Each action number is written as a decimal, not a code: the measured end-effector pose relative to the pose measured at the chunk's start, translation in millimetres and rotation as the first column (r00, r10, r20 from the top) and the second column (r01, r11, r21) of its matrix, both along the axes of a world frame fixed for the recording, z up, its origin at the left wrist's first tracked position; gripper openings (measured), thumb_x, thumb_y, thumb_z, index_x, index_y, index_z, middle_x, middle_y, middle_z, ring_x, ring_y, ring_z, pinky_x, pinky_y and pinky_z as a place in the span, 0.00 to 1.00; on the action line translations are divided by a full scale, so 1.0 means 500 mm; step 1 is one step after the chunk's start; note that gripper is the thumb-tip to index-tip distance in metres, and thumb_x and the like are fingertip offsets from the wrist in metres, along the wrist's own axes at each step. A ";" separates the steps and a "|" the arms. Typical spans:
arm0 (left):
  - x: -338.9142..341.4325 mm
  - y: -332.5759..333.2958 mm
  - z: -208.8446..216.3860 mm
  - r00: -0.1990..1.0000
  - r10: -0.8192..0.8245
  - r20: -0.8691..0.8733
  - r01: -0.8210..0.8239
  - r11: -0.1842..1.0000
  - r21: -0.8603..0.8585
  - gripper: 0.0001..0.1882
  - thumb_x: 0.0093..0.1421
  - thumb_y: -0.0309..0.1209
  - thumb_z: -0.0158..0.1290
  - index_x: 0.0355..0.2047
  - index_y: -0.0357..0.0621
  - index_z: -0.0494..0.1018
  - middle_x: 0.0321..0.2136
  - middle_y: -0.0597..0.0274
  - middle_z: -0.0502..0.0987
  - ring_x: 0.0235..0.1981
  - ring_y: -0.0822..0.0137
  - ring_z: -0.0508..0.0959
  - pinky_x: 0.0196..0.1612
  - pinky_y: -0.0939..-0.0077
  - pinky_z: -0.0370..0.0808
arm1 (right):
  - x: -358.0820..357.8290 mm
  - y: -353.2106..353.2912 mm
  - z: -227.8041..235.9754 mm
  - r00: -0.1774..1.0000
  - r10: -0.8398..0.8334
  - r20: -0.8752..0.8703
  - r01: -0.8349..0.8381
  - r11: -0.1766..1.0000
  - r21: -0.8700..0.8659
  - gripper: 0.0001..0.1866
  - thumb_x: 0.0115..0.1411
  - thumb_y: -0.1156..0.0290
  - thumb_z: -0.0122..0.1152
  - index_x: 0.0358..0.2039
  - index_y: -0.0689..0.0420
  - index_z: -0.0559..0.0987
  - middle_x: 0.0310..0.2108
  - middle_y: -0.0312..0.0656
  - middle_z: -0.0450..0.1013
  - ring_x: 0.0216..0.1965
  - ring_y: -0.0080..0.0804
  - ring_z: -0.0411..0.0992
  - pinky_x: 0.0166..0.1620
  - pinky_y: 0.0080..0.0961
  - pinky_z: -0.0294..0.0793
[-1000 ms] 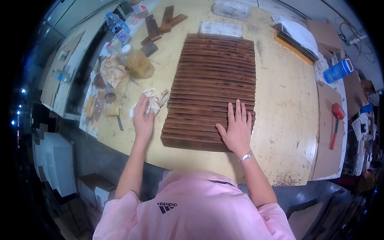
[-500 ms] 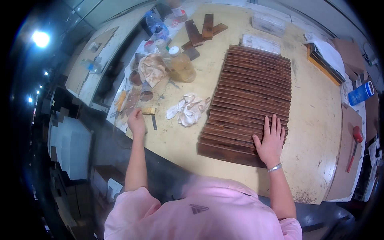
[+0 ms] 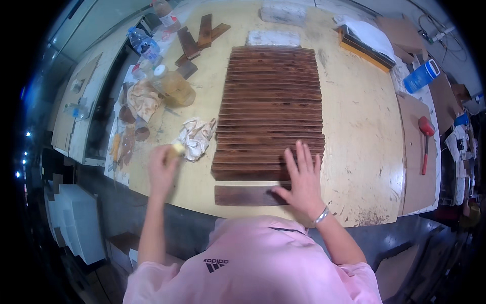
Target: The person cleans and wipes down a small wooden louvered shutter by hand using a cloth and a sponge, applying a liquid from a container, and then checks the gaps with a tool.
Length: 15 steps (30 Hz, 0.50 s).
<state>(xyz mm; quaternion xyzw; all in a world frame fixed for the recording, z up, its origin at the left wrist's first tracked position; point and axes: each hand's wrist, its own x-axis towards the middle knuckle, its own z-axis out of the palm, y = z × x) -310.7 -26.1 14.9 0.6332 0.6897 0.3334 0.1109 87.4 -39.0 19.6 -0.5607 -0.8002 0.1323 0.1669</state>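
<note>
My left hand (image 3: pixel 163 169) is closed around a small yellow block (image 3: pixel 178 148); motion blurs it, and I cannot tell whether it is a sponge. Just beyond it lies a crumpled, brown-stained white rag (image 3: pixel 196 138). Dark brown wooden slats (image 3: pixel 271 106) lie side by side in a tight stack at the middle of the table. One slat (image 3: pixel 240 195) lies apart, flat along the front, with a narrow gap to the stack. My right hand (image 3: pixel 304 185) is open, fingers spread over the stack's near right corner, thumb at the separate slat's right end.
A jar of amber liquid (image 3: pixel 177 88) stands at the left, near a stained cloth (image 3: pixel 143 99) and plastic bottles (image 3: pixel 144 44). Loose wood pieces (image 3: pixel 205 30) lie behind. On the right are a blue bottle (image 3: pixel 421 76) and a red-headed mallet (image 3: pixel 426 134). The table (image 3: pixel 359 152) ends close to me.
The view has shifted right. The nearest slat now lies apart from the stack, toward me. My left hand has lifted the yellow block and moved toward the rag. My right hand has moved nearer me.
</note>
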 end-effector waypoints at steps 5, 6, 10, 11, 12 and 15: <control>0.175 -0.007 0.022 0.969 -0.237 -0.067 0.242 0.968 0.065 0.22 0.48 0.21 0.62 0.47 0.41 0.77 0.39 0.56 0.75 0.42 0.52 0.74 0.46 0.62 0.73 | -0.001 -0.093 -0.101 0.963 0.225 -0.147 -0.222 0.974 0.038 0.45 0.40 0.61 0.77 0.60 0.60 0.70 0.60 0.52 0.65 0.60 0.52 0.63 0.62 0.49 0.63; 0.194 0.000 0.020 0.962 -0.262 -0.072 0.267 0.962 0.059 0.23 0.47 0.21 0.62 0.47 0.41 0.77 0.38 0.56 0.75 0.42 0.52 0.74 0.46 0.62 0.73 | -0.001 -0.099 -0.116 0.952 0.249 -0.176 -0.248 0.968 0.033 0.44 0.39 0.62 0.77 0.59 0.61 0.71 0.57 0.50 0.67 0.57 0.50 0.66 0.59 0.47 0.67; 0.296 0.026 0.017 0.878 -0.448 -0.168 0.464 0.883 0.065 0.23 0.48 0.23 0.62 0.47 0.44 0.78 0.37 0.58 0.74 0.42 0.53 0.74 0.46 0.61 0.71 | 0.007 -0.088 -0.111 0.957 0.219 -0.190 -0.225 0.974 -0.013 0.41 0.41 0.65 0.75 0.57 0.61 0.71 0.52 0.48 0.69 0.53 0.48 0.68 0.56 0.43 0.69; 0.331 0.032 0.014 0.850 -0.493 -0.186 0.510 0.858 0.054 0.22 0.48 0.24 0.62 0.47 0.44 0.78 0.37 0.58 0.74 0.42 0.54 0.74 0.46 0.61 0.71 | 0.009 -0.085 -0.114 0.951 0.246 -0.188 -0.254 0.967 -0.021 0.40 0.41 0.66 0.75 0.56 0.61 0.72 0.52 0.48 0.69 0.52 0.48 0.68 0.56 0.43 0.69; 0.359 0.037 0.013 0.821 -0.536 -0.197 0.553 0.832 0.046 0.22 0.49 0.24 0.62 0.47 0.45 0.78 0.37 0.59 0.74 0.41 0.54 0.74 0.46 0.61 0.71 | 0.010 -0.085 -0.115 0.943 0.275 -0.186 -0.286 0.958 -0.030 0.39 0.41 0.66 0.75 0.56 0.62 0.72 0.51 0.47 0.69 0.51 0.49 0.69 0.56 0.43 0.69; 0.384 0.044 0.015 0.764 -0.602 -0.231 0.614 0.789 -0.027 0.19 0.50 0.23 0.61 0.44 0.46 0.79 0.36 0.60 0.74 0.41 0.55 0.73 0.45 0.61 0.70 | 0.018 -0.085 -0.134 0.924 0.309 -0.224 -0.336 0.937 -0.096 0.33 0.43 0.67 0.72 0.52 0.61 0.74 0.50 0.47 0.71 0.49 0.47 0.70 0.56 0.43 0.68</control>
